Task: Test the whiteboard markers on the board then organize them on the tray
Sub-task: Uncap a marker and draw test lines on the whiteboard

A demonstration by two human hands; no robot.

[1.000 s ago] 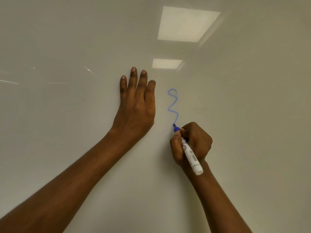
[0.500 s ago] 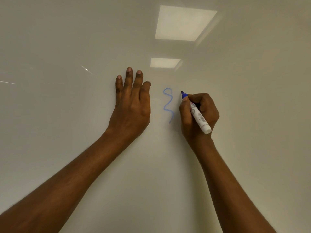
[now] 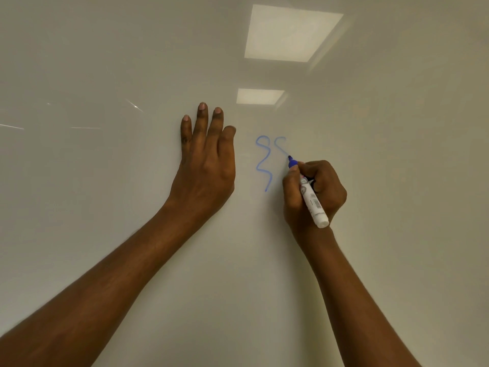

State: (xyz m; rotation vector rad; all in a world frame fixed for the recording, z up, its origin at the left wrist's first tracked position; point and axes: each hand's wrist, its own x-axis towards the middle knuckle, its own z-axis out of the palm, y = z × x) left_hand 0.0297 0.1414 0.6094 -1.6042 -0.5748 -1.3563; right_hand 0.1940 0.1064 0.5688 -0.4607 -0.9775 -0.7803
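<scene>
Head camera shows testing under way: the right hand (image 3: 316, 200) grips the blue marker (image 3: 314, 205), its tip on the whiteboard (image 3: 105, 62) near mid-board, beside a squiggle (image 3: 264, 165). The left hand (image 3: 206, 168) lies flat there, fingers straight, holding nothing. Next, probably: lift off, find the unseen tray.

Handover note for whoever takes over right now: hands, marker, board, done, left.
Left hand: open, flat against the glossy white whiteboard.
Right hand: grips the uncapped white-barrelled blue marker, tip on the board.
Marks: one full blue squiggle; a shorter second blue stroke to its right, ending at the tip.
Done: this marker writes, faintly.
Left: finish the stroke, test any other markers, arrange them on the tray. Tray, cap and other markers are out of view.
</scene>
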